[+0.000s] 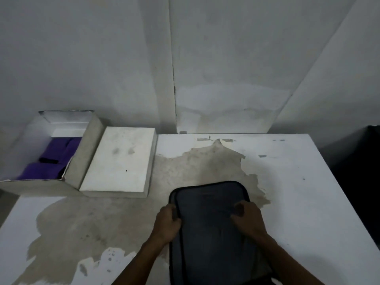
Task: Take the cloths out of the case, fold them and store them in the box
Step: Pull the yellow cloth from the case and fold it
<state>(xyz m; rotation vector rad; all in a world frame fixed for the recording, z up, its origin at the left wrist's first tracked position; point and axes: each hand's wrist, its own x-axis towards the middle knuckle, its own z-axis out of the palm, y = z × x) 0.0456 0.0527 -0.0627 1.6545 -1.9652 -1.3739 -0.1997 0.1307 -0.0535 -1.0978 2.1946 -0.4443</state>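
Purple cloths (53,159) already lie in the box (86,155); left hand (167,220) and right hand (245,218) both grip the closed case (211,233).

Dark case (211,233) flat on table, closed, purple cloths (55,159) inside open white box (86,153)
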